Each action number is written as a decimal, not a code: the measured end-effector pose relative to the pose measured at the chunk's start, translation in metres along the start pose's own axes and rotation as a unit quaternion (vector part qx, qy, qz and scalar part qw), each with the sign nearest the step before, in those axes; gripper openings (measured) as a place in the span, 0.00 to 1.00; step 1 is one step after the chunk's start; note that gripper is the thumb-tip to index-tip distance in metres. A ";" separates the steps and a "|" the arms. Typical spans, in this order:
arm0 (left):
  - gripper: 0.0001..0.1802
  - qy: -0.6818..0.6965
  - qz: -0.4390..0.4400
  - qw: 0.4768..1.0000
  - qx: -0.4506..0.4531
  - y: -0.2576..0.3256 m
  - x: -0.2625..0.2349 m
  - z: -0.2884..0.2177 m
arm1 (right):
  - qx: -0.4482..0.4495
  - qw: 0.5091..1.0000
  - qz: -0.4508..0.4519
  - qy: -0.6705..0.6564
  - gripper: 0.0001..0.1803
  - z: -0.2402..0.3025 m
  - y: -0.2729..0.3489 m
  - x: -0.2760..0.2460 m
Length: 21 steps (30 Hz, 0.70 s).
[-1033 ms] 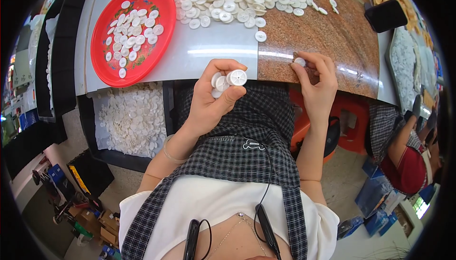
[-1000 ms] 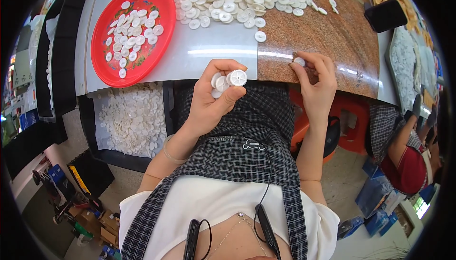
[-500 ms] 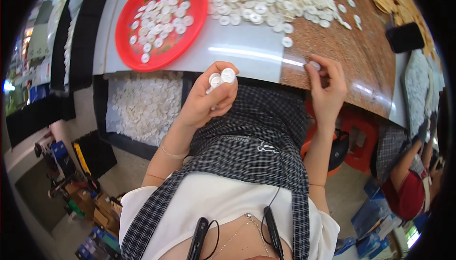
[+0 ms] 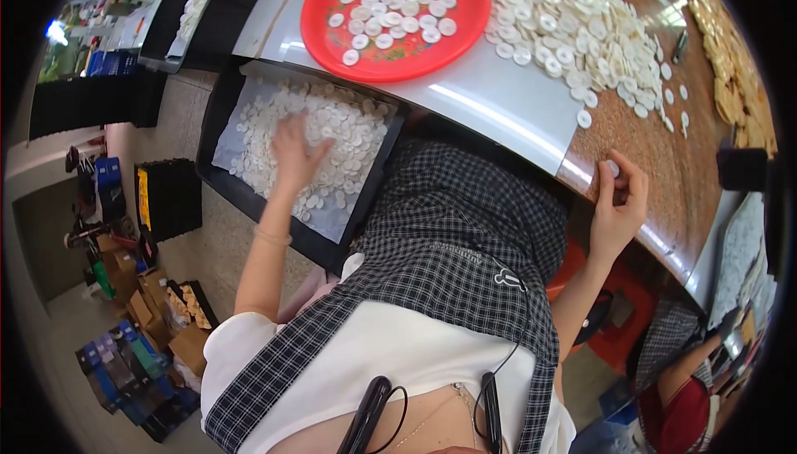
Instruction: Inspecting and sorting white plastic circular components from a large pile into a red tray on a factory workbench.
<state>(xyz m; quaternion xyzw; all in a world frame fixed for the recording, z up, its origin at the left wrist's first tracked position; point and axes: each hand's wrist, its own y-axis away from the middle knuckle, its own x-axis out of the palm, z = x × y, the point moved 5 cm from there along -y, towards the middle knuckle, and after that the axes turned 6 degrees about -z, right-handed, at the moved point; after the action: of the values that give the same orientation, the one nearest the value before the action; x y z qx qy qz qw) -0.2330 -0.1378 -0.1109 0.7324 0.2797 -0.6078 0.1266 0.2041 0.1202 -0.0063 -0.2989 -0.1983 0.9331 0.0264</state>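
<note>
"Grey speckled floor (image 4: 222, 242), and one bench (image 4: 515, 118) topped in grey and mottled brown. What's on it?"

"One red plate (image 4: 466, 22) carrying plate discs (image 4: 383, 41), and one larger white heap (image 4: 564, 22) just right of it. Both are too crowded for a sure count."

"And below the edge?"

"One black tray (image 4: 257, 212) near the front edge, lined in white and covered with tray discs (image 4: 353, 151)."

"Two hands at work, then?"

"Two. The left hand (image 4: 296, 155) is over that tray, its grip open and fingers spread; it's blurred, so I can't tell whether it touches the discs."

"The right hand (image 4: 621, 205)?"

"At the brown part's front edge, its grip closed on one white disc (image 4: 613, 168) between thumb and fingers."

"Anyone else?"

"One co-worker's red sleeve (image 4: 682, 417), lower right."
</note>
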 end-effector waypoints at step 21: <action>0.45 -0.151 0.213 0.920 -0.293 0.013 0.029 0.138 | -0.029 0.999 0.003 -0.026 0.07 0.002 0.009 -0.007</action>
<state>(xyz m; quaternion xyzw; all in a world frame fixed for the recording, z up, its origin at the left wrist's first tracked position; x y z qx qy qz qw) -0.3352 -0.2136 -0.1724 0.6042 0.2602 -0.5606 0.5030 0.2093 0.1104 -0.0043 -0.2758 -0.2249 0.9345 0.0102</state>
